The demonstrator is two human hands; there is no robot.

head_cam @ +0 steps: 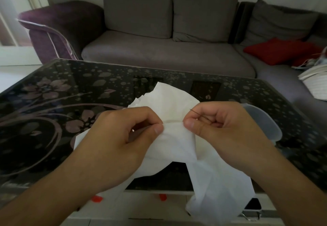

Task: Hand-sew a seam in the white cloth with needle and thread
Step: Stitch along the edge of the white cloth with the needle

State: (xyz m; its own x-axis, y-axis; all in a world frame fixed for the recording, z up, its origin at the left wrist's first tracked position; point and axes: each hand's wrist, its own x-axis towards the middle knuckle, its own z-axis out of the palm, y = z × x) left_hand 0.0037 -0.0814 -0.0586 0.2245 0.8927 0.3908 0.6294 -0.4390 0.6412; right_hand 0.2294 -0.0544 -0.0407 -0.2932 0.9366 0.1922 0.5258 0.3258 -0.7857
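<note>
- The white cloth (177,137) is held up over the near edge of the counter (53,102), bunched between both hands, with a fold line running across between the two thumbs; its lower part hangs down past the counter's edge.
- The needle (199,114) lies slanted across the right hand's curled fingers, its tip pointing up and left toward the cloth. The thread is too fine to make out.
- The right hand (221,128) has its grip closed: thumb and fingers pinch the cloth's fold, with the needle tucked among the fingers.
- The left hand (120,133) also has a closed grip, thumb and forefinger pinching the cloth just beside the right thumb.
- A translucent plastic container (265,121) sits on the counter behind the right hand; its contents cannot be told.
- A white basket (316,82) rests on the grey sofa (168,52), near a red cushion (276,50).
</note>
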